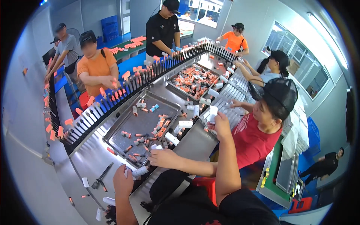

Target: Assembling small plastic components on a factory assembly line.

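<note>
My right hand [221,125] is raised at the middle right, its fingers closed round a white plastic part [213,112] with rounded ends. Low at the left, my left hand [123,182] is curled at the near edge of the line, with a pale plastic piece [127,171] partly hidden in its fingers. Right beside it, a white rounded casing [140,171] sits on the line. Between my arms reaches a hand [163,158] of the person in red, touching another white piece [156,147]. More white casings [171,138] stand along this line.
A metal tray [107,140] holds loose orange, grey and black parts; a fuller tray [170,84] lies beyond. Black upright posts [112,99] carrying orange pieces curve round the table. A dark long tool [99,182] lies at left. The person in red [258,135] sits close at my right.
</note>
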### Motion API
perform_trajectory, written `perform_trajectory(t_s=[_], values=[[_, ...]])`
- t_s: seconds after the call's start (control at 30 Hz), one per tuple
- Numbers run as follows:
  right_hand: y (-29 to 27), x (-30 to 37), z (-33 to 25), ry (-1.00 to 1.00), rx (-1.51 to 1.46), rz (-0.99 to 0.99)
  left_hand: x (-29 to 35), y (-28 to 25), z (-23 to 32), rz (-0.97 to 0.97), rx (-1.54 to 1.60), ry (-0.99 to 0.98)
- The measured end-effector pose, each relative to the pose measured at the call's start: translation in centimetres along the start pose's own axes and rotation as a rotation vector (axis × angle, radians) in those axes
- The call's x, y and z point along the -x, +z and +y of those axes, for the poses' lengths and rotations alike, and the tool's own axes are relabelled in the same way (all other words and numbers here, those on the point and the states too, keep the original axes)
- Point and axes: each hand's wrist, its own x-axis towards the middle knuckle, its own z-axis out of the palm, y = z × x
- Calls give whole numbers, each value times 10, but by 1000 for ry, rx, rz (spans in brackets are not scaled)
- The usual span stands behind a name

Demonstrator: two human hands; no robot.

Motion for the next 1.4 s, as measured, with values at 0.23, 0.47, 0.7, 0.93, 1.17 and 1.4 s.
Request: perform_trajectory(t_s=[0.23, 0.47, 0.7, 0.93, 1.17, 1.4], values=[[38, 109, -38, -90, 184, -220, -1, 23, 1, 16, 231, 182], [35, 171, -50, -340, 259, -155, -20, 4, -51, -223, -423, 205], [9, 173, -21, -204, 253, -221, 1, -36, -125, -85, -421, -318], [8, 166, -24, -240, 199, -216, 25, -42, -30, 141, -259, -49], [13, 170, -9, -410, 164, -289, 39, -53, -46, 293, -243, -163], [25, 148, 15, -454, 445, -242, 20, -18, -153, 350, -234, -82]])
